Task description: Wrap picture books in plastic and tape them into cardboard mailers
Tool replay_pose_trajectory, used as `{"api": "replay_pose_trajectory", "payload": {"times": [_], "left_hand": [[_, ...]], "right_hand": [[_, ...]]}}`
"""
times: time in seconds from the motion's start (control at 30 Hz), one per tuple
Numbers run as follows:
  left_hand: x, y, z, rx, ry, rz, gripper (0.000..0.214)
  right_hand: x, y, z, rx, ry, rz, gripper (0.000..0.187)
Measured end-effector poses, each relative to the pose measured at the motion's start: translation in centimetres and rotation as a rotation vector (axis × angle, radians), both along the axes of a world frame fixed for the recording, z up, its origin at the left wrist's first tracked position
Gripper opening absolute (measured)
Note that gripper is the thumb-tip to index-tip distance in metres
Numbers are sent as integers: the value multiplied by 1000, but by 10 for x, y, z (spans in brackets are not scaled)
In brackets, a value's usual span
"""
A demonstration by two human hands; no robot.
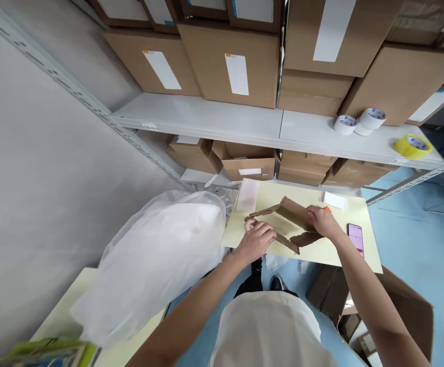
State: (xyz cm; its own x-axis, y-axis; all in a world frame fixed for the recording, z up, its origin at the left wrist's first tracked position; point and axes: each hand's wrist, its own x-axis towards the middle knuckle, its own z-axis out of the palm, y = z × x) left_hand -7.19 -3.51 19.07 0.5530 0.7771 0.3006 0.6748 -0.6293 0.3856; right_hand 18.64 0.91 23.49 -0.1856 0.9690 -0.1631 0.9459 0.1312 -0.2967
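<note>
A small brown cardboard box (288, 219), partly folded with its walls half raised, lies on a pale yellow table (344, 255). My left hand (258, 239) is closed on the box's near left wall. My right hand (321, 221) grips the box's right side, fingers curled over the flap. Something small and orange (327, 208) peeks out just beyond my right hand.
A phone (356, 238) lies on the table right of the box, a white label (334, 200) behind it. A big white plastic bag (157, 260) stands to the left. Shelves behind hold cardboard boxes, white tape rolls (355, 122) and a yellow tape roll (413, 146). An open carton (409, 306) sits under the table.
</note>
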Motion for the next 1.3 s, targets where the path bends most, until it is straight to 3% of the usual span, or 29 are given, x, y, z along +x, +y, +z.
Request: {"api": "replay_pose_trajectory", "payload": {"times": [0.2, 0.47, 0.53, 0.63, 0.73, 0.83, 0.9, 0.97, 1.03, 1.1, 1.17, 1.3], "left_hand": [[10, 25, -12, -159, -13, -78, 23], [50, 40, -11, -326, 201, -11, 18], [59, 46, -11, -346, 250, 28, 19], [67, 53, -12, -400, 237, 77, 16], [65, 58, -10, -407, 70, 101, 8], [50, 61, -4, -244, -119, 183, 9], [35, 62, -2, -169, -121, 320, 20], [20, 64, -3, -253, -64, 458, 31], [11, 67, -9, -430, -32, 512, 26], [11, 70, -15, -519, -48, 490, 14], [16, 71, -20, -491, -93, 446, 9], [20, 68, -26, -451, -122, 268, 25]], "right_hand": [[-20, 37, -9, -8, -203, -70, 30], [-24, 56, -39, 64, -170, 126, 39], [-23, 51, -45, 147, -168, 29, 39], [-14, 32, -55, 247, -167, -318, 61], [2, 13, -68, 145, -44, -548, 86], [18, 3, -78, 0, 72, -550, 76], [23, 3, -79, -24, 74, -551, 65], [26, 4, -77, -23, 70, -543, 60], [27, 6, -74, -4, 102, -497, 58], [27, 8, -71, 38, 175, -454, 54], [28, 8, -70, 74, 262, -432, 45], [33, 2, -75, 56, 353, -378, 39]]}}
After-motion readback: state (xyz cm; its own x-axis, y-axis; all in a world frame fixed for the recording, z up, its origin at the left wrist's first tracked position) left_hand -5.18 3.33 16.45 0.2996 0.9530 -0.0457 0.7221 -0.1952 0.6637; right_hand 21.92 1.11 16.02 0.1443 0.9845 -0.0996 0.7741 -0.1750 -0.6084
